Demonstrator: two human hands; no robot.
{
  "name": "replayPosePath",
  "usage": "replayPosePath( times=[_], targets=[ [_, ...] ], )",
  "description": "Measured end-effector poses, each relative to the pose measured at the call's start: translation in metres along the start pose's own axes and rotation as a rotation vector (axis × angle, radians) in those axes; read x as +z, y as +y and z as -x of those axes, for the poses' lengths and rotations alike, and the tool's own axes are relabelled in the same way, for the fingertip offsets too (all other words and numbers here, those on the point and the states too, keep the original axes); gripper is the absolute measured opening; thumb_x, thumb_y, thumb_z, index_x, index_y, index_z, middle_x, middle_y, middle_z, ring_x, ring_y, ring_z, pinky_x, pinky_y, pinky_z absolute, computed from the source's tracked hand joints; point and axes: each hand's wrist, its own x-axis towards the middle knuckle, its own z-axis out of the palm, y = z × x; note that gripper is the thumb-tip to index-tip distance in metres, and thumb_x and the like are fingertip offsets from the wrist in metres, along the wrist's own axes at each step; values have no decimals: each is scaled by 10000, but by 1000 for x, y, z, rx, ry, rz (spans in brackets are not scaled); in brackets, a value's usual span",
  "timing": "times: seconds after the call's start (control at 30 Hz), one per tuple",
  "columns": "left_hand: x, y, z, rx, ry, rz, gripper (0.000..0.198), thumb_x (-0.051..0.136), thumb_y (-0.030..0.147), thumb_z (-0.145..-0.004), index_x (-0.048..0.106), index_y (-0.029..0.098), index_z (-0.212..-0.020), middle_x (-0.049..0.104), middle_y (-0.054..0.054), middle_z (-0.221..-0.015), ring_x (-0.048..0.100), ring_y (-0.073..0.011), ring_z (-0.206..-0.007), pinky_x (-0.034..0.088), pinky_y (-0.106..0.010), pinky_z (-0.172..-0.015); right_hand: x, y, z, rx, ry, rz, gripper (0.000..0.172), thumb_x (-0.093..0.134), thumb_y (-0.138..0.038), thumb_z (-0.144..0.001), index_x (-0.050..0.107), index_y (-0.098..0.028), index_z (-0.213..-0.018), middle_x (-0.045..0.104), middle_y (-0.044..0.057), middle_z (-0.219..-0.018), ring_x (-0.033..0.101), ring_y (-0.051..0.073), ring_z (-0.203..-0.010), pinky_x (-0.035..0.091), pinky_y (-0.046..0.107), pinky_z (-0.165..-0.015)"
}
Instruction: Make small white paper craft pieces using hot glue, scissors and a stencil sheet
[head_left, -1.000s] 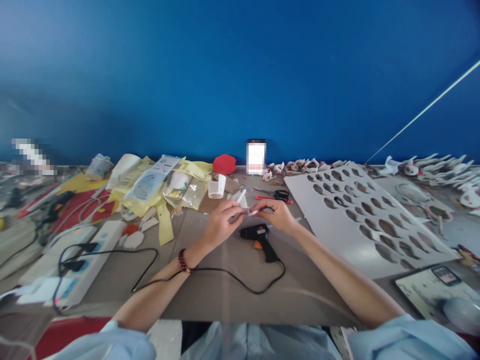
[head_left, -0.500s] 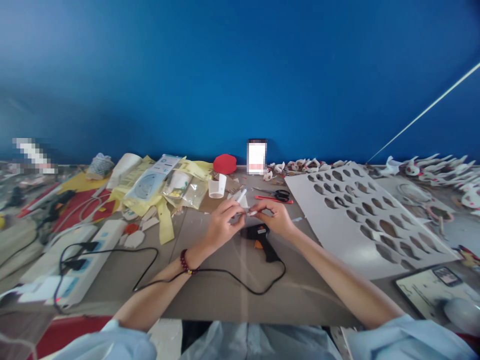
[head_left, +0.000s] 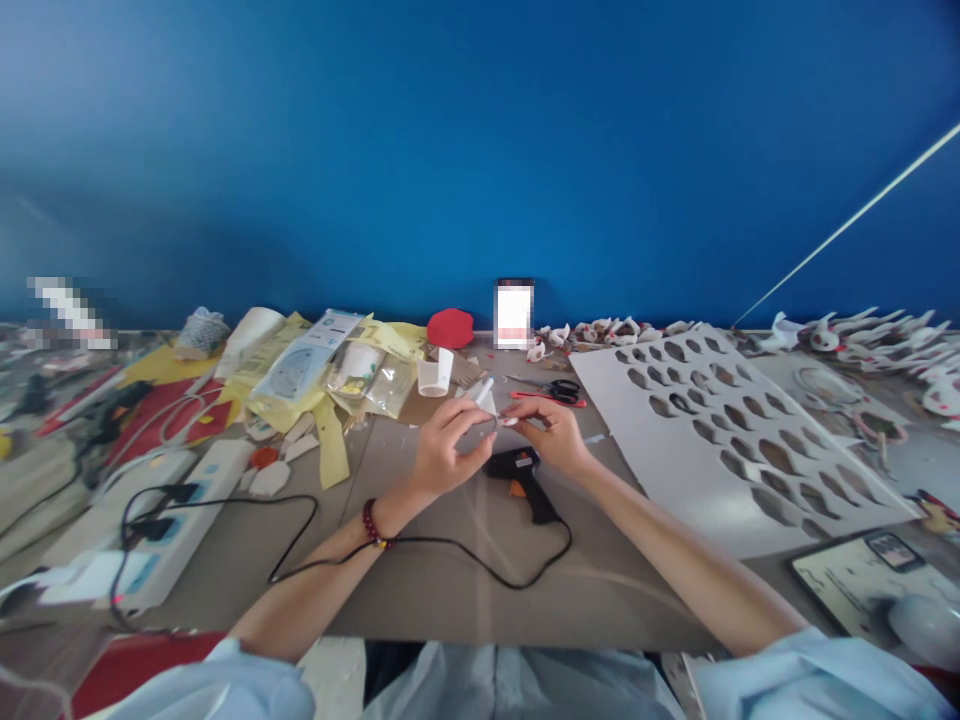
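My left hand (head_left: 450,447) is above the middle of the table, its fingers curled toward a small white piece (head_left: 509,422). Thumb and index tips sit slightly apart, and what lies between them is too small to make out. A white pen-like stick (head_left: 482,391) shows just beyond the left fingers; whether they touch it I cannot tell. My right hand (head_left: 553,432) pinches the small white piece between thumb and fingers. Below both hands lies a black glue gun (head_left: 529,480) with an orange trigger, its cord (head_left: 480,562) looping left past my left wrist.
Scissors (head_left: 559,388) and a red cutter (head_left: 551,400) lie behind my right hand. On the right is a white sheet with cut-out holes (head_left: 637,450). A white cup (head_left: 433,378), yellow packaging (head_left: 334,450) and a power strip (head_left: 199,520) stand left. A phone (head_left: 514,315) leans on the wall.
My left thumb has moved slightly down and away from the index finger. The right hand keeps its pinch on the white piece, almost in place.
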Motion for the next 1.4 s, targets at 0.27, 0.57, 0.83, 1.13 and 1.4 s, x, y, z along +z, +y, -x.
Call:
replayPosePath(
  times=[0.27, 0.57, 0.83, 1.13, 1.4],
  targets=[
    [1, 0, -1, 39, 21, -116, 331, 655, 266, -765, 571, 187, -1075, 615, -87, -1023, 601, -206, -972, 521, -349, -865, -2, -1, -2, 6, 40, -40, 120, 686, -333, -759, 684, -217, -786, 722, 53, -849, 659, 200, -883, 481, 364, -864],
    [0, -1, -2, 32, 14, -137, 258, 616, 208, -776, 576, 192, -1030, 613, -79, -1012, 596, -202, -976, 520, -336, -853, -4, 2, -2, 37, 24, -41, 158, 671, -364, -763, 673, -208, -790, 720, 70, -867, 655, 224, -928, 506, 362, -815],
    [1, -2, -3, 55, 46, -124, 139, 570, 139, -805, 587, 199, -929, 638, -55, -931, 610, -176, -910, 518, -321, -824, -4, 2, -2, 49, 22, -36, 172, 678, -377, -752, 680, -207, -777, 719, 76, -862, 656, 231, -911, 508, 372, -806],
    [-2, -4, -3, 74, -4, -117, 148, 577, 151, -833, 591, 192, -974, 643, -61, -926, 607, -173, -906, 519, -316, -805, -5, 2, -3, 4, -26, -6, 125, 661, -336, -770, 691, -215, -784, 718, 63, -855, 661, 207, -856, 508, 364, -813],
    [1, -8, 0, 65, -57, -111, 173, 560, 185, -859, 627, 211, -1015, 620, -49, -898, 602, -165, -866, 518, -311, -765, -4, 2, -3, 15, -13, 16, 131, 673, -337, -754, 682, -207, -764, 718, 60, -835, 661, 196, -816, 506, 363, -812]
  ],
)
